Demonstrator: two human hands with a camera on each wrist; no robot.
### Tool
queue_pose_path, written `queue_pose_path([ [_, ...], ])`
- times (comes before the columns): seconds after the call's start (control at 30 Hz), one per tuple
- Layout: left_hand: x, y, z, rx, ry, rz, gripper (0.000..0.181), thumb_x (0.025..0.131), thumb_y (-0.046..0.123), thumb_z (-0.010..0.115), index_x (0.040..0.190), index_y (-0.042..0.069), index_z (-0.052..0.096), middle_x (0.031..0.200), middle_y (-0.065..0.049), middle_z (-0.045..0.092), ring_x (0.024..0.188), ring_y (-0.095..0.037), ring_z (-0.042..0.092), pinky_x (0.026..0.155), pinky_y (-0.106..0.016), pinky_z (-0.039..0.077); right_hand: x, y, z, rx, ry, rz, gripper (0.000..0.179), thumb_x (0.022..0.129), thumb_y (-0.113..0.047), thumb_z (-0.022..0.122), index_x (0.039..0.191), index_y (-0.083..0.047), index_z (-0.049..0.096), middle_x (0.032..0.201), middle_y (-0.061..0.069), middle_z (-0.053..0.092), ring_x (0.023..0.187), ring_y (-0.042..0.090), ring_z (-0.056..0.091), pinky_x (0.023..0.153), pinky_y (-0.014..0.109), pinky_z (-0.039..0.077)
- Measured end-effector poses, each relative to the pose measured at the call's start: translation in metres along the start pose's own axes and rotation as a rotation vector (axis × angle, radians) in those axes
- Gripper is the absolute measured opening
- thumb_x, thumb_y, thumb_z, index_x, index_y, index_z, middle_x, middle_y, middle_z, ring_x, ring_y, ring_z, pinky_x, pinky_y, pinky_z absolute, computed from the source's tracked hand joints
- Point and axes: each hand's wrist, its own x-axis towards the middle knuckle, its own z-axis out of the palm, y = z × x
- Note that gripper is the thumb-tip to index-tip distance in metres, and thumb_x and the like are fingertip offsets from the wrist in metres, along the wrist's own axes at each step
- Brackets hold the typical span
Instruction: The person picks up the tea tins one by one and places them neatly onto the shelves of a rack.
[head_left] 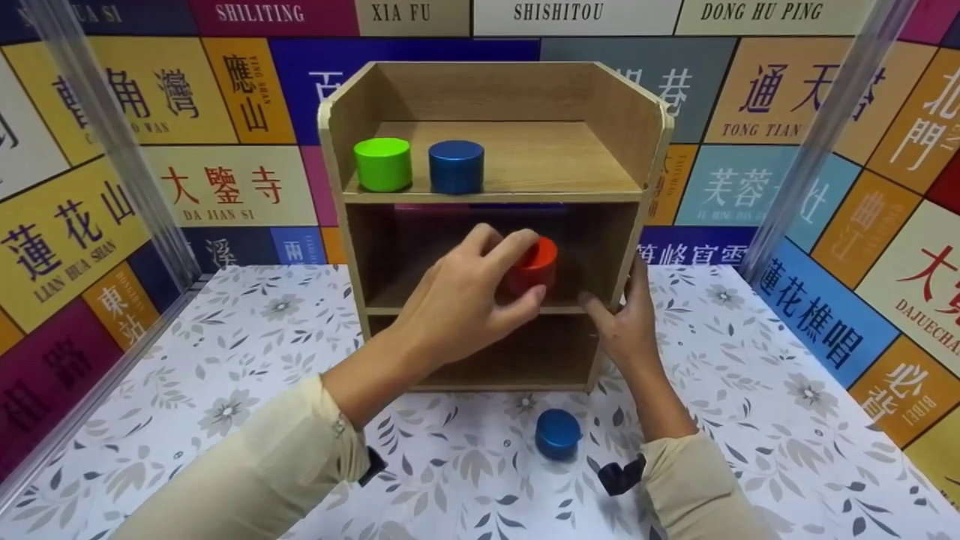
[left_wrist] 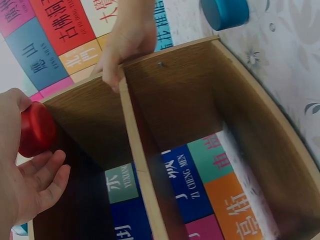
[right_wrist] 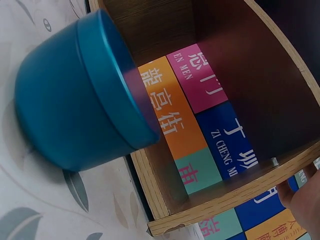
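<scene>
My left hand point(head_left: 461, 300) holds a small red round tin point(head_left: 546, 264) between thumb and fingers, in front of the middle compartment of a wooden shelf unit point(head_left: 495, 198). In the left wrist view the red tin point(left_wrist: 39, 129) sits against the fingers, beside the divider board. My right hand point(head_left: 628, 326) grips the unit's right side panel, thumb at the front edge by the middle board, fingers mostly hidden behind the panel. A blue lidded tin point(head_left: 558, 433) rests on the tabletop in front of the unit, and looms large and close in the right wrist view.
On the unit's top level, a green tin point(head_left: 383, 165) and another blue tin point(head_left: 456, 166) stand side by side at the left. A floral cloth point(head_left: 262, 352) covers the table. Behind and at both sides rise walls of coloured, lettered panels point(head_left: 225, 184), with clear upright edges at the corners.
</scene>
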Motion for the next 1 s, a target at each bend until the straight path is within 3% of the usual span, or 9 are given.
queue_pose_path([
  [0.2,0.007,0.001,-0.007,0.006,0.026,0.013,0.046,0.097,0.043,0.064,0.138,0.024,0.058,0.106,-0.004,0.057,0.081,-0.013,0.057,0.069,-0.019,0.051,0.0,0.0,0.0,0.01,-0.004,-0.004,0.084,0.091,-0.016,0.07,0.16,-0.028,0.023,0.157,0.001,0.038,0.142,0.023,0.041,0.117,0.057,0.037],
  [0.37,0.015,0.001,-0.014,0.03,0.082,0.013,0.043,0.096,0.043,0.065,0.135,0.024,0.06,0.103,-0.005,0.056,0.077,-0.015,0.057,0.066,-0.027,0.053,0.001,0.0,0.0,0.022,0.013,-0.007,0.083,0.09,-0.016,0.07,0.159,-0.029,0.026,0.154,0.003,0.04,0.14,0.023,0.042,0.113,0.056,0.04],
  [0.67,0.028,0.004,-0.024,0.044,0.065,-0.044,0.048,0.097,0.044,0.063,0.141,0.026,0.058,0.114,-0.007,0.058,0.086,-0.016,0.062,0.077,-0.026,0.059,0.0,-0.002,0.0,0.015,0.004,0.009,0.084,0.091,-0.017,0.07,0.16,-0.029,0.023,0.157,0.004,0.037,0.144,0.026,0.039,0.116,0.057,0.037],
  [1.0,0.045,0.005,-0.03,0.06,0.079,-0.062,0.046,0.098,0.044,0.061,0.139,0.024,0.059,0.113,-0.008,0.058,0.085,-0.016,0.061,0.075,-0.026,0.057,-0.001,-0.004,-0.001,-0.002,-0.007,0.024,0.086,0.093,-0.018,0.07,0.162,-0.032,0.019,0.16,0.003,0.034,0.146,0.027,0.037,0.116,0.058,0.036],
])
